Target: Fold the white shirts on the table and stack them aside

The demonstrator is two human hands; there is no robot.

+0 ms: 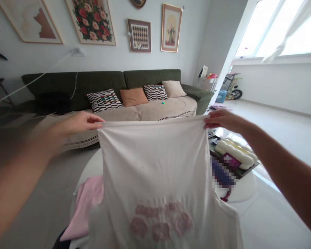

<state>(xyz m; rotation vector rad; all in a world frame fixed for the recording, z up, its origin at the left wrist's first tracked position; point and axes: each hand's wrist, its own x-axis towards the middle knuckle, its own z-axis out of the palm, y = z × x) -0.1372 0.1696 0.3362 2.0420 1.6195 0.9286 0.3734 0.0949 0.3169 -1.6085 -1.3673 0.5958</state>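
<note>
White garment [155,166], pinkish print low on it, hangs between both hands, upper edge taut and near level. Left hand [80,123]: grip pinched on one corner, fingers pointing inward, forearm blurred. Right hand [221,121]: grip pinched on opposite corner, arm extended forward, wrist bent inward. Pink cloth [88,204] on white surface [245,192]; sofa [101,81] beyond.

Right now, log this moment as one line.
left hand: pinching shirt | right hand: pinching shirt | shirt: upper edge taut between hands | pink cloth: lower left, partly behind shirt
</note>
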